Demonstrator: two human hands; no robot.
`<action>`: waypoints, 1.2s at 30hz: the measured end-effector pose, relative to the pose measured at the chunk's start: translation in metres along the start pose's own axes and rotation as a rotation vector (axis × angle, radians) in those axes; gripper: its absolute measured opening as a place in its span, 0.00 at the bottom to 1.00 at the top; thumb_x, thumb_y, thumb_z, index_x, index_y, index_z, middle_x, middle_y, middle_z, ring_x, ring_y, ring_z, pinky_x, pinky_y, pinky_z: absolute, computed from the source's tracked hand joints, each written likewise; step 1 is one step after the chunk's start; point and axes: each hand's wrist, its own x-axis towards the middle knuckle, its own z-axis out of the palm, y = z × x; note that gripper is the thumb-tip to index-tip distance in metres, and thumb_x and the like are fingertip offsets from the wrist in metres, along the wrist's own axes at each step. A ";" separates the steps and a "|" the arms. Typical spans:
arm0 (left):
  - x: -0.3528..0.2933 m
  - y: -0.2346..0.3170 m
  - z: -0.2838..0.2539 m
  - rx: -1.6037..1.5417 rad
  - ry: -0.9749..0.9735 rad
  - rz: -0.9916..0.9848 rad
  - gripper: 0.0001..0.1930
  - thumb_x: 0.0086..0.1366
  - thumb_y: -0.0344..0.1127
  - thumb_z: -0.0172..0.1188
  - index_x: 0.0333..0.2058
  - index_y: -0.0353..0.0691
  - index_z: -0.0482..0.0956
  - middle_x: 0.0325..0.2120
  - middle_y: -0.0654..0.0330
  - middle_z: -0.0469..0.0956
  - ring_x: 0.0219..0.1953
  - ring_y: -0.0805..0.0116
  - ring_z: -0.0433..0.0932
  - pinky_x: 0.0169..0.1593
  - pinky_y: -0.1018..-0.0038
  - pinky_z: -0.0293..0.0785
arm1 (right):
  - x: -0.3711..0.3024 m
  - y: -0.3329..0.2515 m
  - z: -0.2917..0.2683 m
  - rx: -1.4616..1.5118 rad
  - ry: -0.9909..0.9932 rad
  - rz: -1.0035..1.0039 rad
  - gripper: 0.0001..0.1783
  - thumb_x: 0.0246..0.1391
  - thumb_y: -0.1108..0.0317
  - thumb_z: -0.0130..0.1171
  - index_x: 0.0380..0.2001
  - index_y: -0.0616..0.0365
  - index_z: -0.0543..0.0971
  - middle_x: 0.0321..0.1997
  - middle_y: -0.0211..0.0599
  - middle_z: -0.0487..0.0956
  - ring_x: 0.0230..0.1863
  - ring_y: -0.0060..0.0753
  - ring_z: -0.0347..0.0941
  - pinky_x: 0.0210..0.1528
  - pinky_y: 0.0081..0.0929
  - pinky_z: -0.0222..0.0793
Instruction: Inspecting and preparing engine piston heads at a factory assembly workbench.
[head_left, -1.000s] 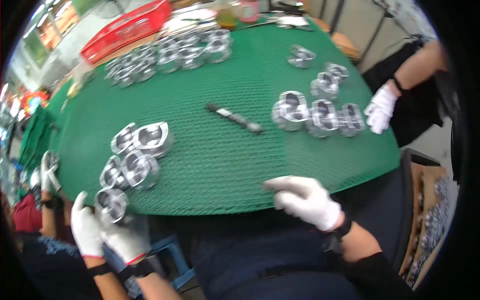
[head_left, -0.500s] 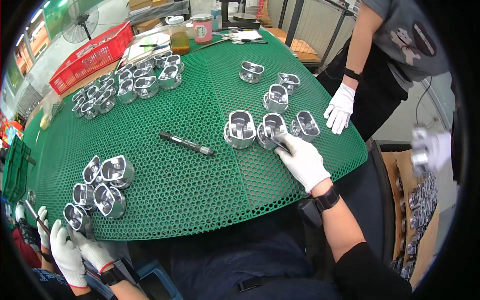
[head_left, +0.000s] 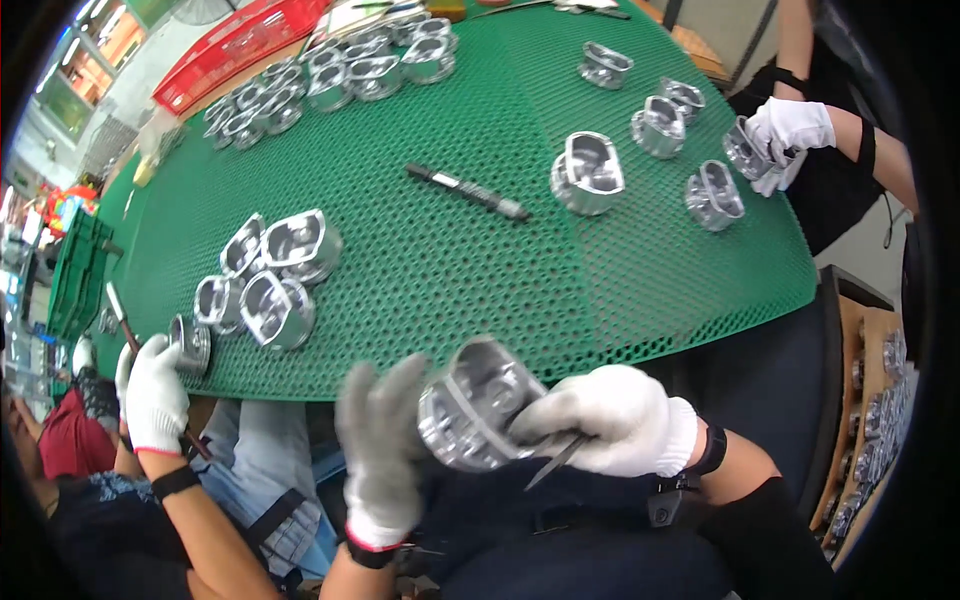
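At the far left, a green crate [head_left: 78,275] stands beside the desk [head_left: 430,285], which has a green perforated top. Next to it, a neighbour's gloved hand [head_left: 158,395] is closed around a slim brown rod [head_left: 126,325] with a pale tip, just beside a lone piston [head_left: 192,345] at the desk's edge. Further in, four pistons [head_left: 277,312] stand close together, and behind them, at the back, a red crate [head_left: 240,50] and a larger cluster of pistons [head_left: 330,87] sit near each other.

At the near edge, the person's left hand [head_left: 385,450], white-gloved and blurred, is open with its fingers pointing up; it is right beside the held piston, but whether it touches cannot be told. A black marker [head_left: 468,192] lies alone mid-desk. The held metal piston [head_left: 480,405] is tilted in front of the person's body, its hollow side showing. The right hand [head_left: 615,420], also gloved, grips it from the right, together with a thin dark pointed tool [head_left: 556,464] that slants downward.

Beyond, five spaced pistons [head_left: 588,175] stand on the right part of the desk. At its right edge, a co-worker's gloved hands [head_left: 790,130] hold another piston [head_left: 745,150]. Lower right, a cardboard box [head_left: 848,320] contains many metal parts [head_left: 880,430].
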 end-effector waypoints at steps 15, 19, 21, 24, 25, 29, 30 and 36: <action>-0.003 0.012 -0.012 0.394 -0.209 0.304 0.42 0.54 0.58 0.69 0.61 0.51 0.57 0.53 0.39 0.66 0.41 0.51 0.79 0.39 0.64 0.82 | -0.003 -0.040 -0.017 -0.664 -0.191 -0.085 0.17 0.55 0.63 0.55 0.49 0.44 0.76 0.20 0.30 0.75 0.18 0.37 0.75 0.18 0.33 0.71; -0.003 0.005 -0.011 0.541 -0.247 0.487 0.42 0.55 0.58 0.68 0.61 0.53 0.55 0.53 0.39 0.65 0.42 0.53 0.79 0.41 0.63 0.82 | -0.003 -0.028 -0.022 -0.391 -0.319 -0.062 0.16 0.55 0.64 0.53 0.49 0.43 0.76 0.18 0.32 0.75 0.17 0.35 0.75 0.17 0.32 0.71; -0.008 0.010 -0.008 0.561 -0.218 0.387 0.40 0.56 0.55 0.68 0.60 0.50 0.56 0.52 0.38 0.65 0.42 0.52 0.79 0.40 0.61 0.82 | -0.003 -0.026 -0.024 -0.358 -0.302 -0.067 0.16 0.56 0.64 0.53 0.49 0.41 0.76 0.17 0.32 0.74 0.17 0.34 0.75 0.16 0.31 0.71; -0.013 0.013 -0.001 0.054 -0.093 -0.093 0.39 0.58 0.52 0.67 0.60 0.45 0.57 0.53 0.35 0.65 0.40 0.43 0.79 0.39 0.54 0.83 | 0.005 -0.036 -0.026 -0.807 0.062 -0.140 0.14 0.47 0.65 0.61 0.41 0.42 0.81 0.12 0.25 0.68 0.11 0.26 0.67 0.11 0.26 0.60; -0.013 0.017 0.000 -0.020 -0.123 -0.217 0.41 0.57 0.57 0.65 0.61 0.43 0.57 0.52 0.34 0.67 0.39 0.40 0.79 0.38 0.52 0.84 | 0.009 -0.027 -0.021 -0.869 0.182 -0.231 0.13 0.47 0.64 0.60 0.39 0.42 0.82 0.11 0.23 0.65 0.11 0.24 0.65 0.11 0.25 0.58; -0.008 0.022 0.002 -0.135 -0.146 -0.524 0.47 0.53 0.63 0.65 0.61 0.36 0.58 0.47 0.37 0.73 0.36 0.44 0.81 0.36 0.59 0.83 | 0.009 -0.023 -0.017 -0.979 0.234 -0.269 0.13 0.46 0.63 0.58 0.38 0.43 0.82 0.11 0.22 0.64 0.11 0.24 0.64 0.12 0.25 0.58; -0.009 0.023 0.005 -0.294 -0.103 -0.611 0.48 0.50 0.62 0.67 0.60 0.34 0.60 0.45 0.41 0.76 0.33 0.48 0.82 0.37 0.64 0.82 | 0.009 -0.023 -0.016 -0.971 0.254 -0.279 0.14 0.45 0.63 0.58 0.38 0.43 0.82 0.11 0.22 0.64 0.11 0.24 0.63 0.12 0.25 0.59; -0.009 0.022 0.002 -0.661 -0.198 -0.720 0.54 0.51 0.71 0.61 0.66 0.40 0.53 0.51 0.38 0.71 0.41 0.41 0.80 0.31 0.59 0.85 | 0.017 -0.004 -0.012 -0.378 0.372 -0.155 0.14 0.50 0.73 0.60 0.41 0.48 0.82 0.20 0.31 0.76 0.20 0.33 0.76 0.22 0.28 0.73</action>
